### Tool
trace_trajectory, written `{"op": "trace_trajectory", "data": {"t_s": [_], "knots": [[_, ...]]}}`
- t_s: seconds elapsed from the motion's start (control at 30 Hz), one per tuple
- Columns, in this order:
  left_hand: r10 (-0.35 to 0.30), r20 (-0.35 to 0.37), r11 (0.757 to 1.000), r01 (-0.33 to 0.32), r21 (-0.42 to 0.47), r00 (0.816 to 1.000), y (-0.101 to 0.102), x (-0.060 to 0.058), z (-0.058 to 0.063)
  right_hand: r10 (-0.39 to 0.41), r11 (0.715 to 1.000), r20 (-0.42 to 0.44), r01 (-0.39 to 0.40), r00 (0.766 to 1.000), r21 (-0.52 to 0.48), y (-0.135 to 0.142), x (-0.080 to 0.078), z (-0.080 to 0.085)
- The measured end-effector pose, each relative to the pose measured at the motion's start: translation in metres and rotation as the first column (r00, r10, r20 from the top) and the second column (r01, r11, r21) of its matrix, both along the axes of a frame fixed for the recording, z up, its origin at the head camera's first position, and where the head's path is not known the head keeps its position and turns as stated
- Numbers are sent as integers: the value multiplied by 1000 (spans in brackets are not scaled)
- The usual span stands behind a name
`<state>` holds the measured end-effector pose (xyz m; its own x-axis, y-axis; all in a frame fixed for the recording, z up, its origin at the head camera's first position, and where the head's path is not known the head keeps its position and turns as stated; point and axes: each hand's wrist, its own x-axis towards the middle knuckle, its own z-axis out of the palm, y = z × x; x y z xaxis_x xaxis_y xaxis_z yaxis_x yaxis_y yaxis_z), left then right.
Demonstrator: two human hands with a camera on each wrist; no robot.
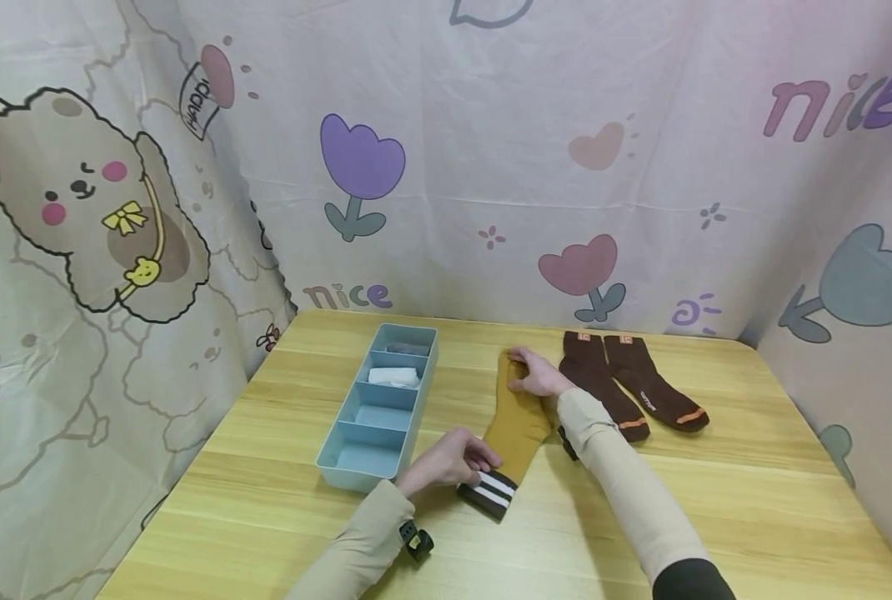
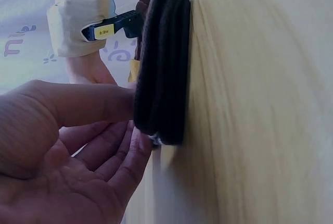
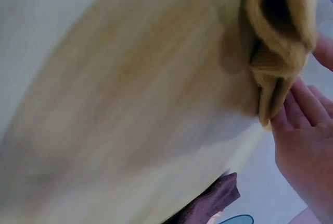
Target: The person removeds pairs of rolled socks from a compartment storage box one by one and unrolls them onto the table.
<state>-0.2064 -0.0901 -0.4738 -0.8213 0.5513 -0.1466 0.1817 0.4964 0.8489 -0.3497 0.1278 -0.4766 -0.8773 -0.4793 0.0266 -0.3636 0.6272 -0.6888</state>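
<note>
Mustard-yellow socks (image 1: 519, 429), with a dark cuff striped white, lie layered on the table, cuff end toward me. My left hand (image 1: 449, 460) is at the cuff; in the left wrist view its thumb and fingers pinch the edge of the dark double-layered cuff (image 2: 161, 67). Over at the far toe end, my right hand (image 1: 539, 373) rests its fingers on the fabric. The right wrist view shows fairly straight fingers (image 3: 302, 104) against the folded yellow edge (image 3: 283, 41); the thumb's contact is partly hidden there.
Left of the socks stands a pale blue divided box (image 1: 347, 471); a white rolled item (image 1: 393, 377) sits in one compartment and a greyish item (image 1: 407, 348) in the farthest. Two brown socks (image 1: 659, 387) with orange toe stripes lie at the right. A printed curtain (image 1: 446, 250) hangs behind the table.
</note>
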Motion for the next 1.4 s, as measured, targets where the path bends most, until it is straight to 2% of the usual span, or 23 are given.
{"op": "trace_trajectory", "data": {"t_s": [0.1,0.2,0.33,0.43,0.53,0.63,0.73,0.87,0.97,1.07,1.27,1.4], "knots": [[8,-15,1000,-8,-19,1000,0,2,0,13,999,-2,-13,1000,31,0,-1,0],[19,-101,995,-29,-92,995,1,4,1,17,998,-18,-15,1000,59,1,-2,-2],[40,-254,978,-90,-190,966,1,8,4,32,998,-31,-30,999,60,4,-4,-3],[46,-315,971,-116,-208,948,0,12,6,44,997,-75,-39,996,63,7,-4,-4],[59,-353,963,-147,-226,934,-1,17,8,12,997,-71,-6,997,80,8,0,-3],[92,-402,944,-208,-256,911,-3,21,9,-48,994,-35,51,998,97,6,6,-1],[128,-452,927,-268,-261,883,-4,24,11,-92,988,-47,97,995,119,4,12,0],[166,-498,912,-324,-251,851,-6,25,12,-116,975,-103,133,988,177,3,19,2],[198,-507,905,-355,-235,839,-6,24,12,-133,963,-130,159,983,216,3,25,3],[220,-517,893,-384,-234,827,-6,21,11,-167,949,-128,194,978,247,3,31,4],[231,-577,853,-448,-268,784,-3,12,10,-224,930,-88,240,971,279,5,41,10],[249,-561,832,-471,-293,790,0,8,10,-236,923,-69,246,969,294,9,45,11]]}}
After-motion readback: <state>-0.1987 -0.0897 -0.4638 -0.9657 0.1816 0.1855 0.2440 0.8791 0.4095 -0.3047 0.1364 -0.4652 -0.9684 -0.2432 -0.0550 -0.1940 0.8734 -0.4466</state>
